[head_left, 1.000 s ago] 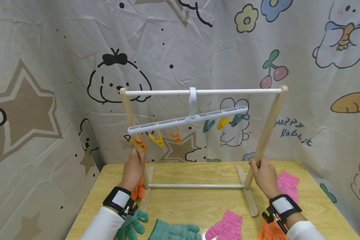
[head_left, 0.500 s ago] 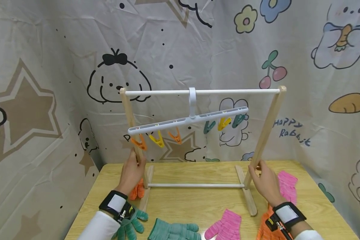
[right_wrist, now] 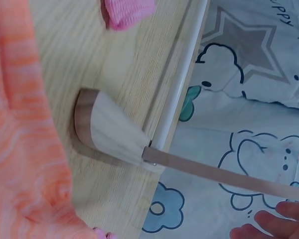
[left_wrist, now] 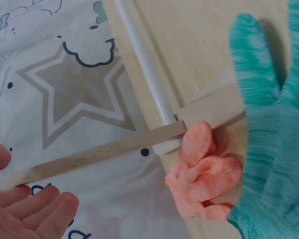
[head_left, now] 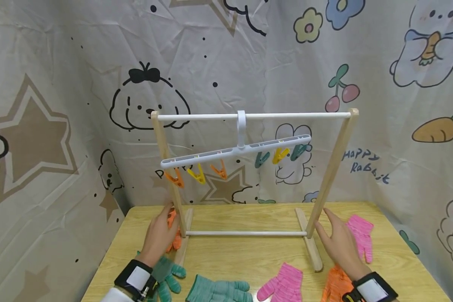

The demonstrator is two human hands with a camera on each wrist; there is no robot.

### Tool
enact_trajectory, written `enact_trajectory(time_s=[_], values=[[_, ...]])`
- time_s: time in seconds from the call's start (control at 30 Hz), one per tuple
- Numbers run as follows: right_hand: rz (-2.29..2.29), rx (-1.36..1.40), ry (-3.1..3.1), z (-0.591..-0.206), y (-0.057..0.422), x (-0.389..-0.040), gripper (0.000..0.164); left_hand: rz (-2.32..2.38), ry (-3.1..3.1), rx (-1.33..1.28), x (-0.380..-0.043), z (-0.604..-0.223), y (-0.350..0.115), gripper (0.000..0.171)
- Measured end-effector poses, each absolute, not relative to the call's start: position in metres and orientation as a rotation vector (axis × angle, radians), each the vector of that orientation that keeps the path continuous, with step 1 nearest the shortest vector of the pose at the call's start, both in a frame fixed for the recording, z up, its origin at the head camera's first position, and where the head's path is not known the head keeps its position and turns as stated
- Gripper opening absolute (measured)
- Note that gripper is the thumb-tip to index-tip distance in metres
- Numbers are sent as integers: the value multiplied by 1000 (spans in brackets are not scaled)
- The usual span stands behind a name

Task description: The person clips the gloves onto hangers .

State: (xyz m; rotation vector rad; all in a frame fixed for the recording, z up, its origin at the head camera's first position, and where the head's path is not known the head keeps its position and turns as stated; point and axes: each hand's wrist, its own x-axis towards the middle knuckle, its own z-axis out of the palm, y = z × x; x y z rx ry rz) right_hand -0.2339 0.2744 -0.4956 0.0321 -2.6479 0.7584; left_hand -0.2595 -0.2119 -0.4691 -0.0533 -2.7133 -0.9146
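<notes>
Rack (head_left: 294, 115) judged light and stiff, best held by posts (head_left: 333, 172).
Beside these, left hand (head_left: 157, 235) and right hand (head_left: 337, 243) are unclenched.

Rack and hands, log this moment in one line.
rack: standing on table; left hand: loose by left post; right hand: loose by right post; hanger: tilted on top bar

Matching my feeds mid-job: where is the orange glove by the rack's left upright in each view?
Head: the orange glove is low, left of centre, partly behind the left hand.
Left wrist: lower right of centre, next to the green glove.
Right wrist: not in it; another orange glove shows there.
Shared landmark: rack's lower white rod.
</notes>
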Motion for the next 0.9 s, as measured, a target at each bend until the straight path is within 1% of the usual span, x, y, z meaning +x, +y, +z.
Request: enact_trajectory(time_s=[0.17, 0.37, 0.53, 0.9], values=[[757, 56, -2627, -495, 270, -224, 54, -886, -2740, -36, -248, -470, -211, 53], [754, 117, -2574, -492, 259, -213, 47, -852, -2760, -38, -239, -470, -210, 51], [780, 177, -2544, -489, 249, -206, 44, -834, -2771, -51, -232, -470, -208, 50], [764, 326, -2511, -497, 221, -195, 41, -760, -2806, -76, -217, -476, -209, 45]])
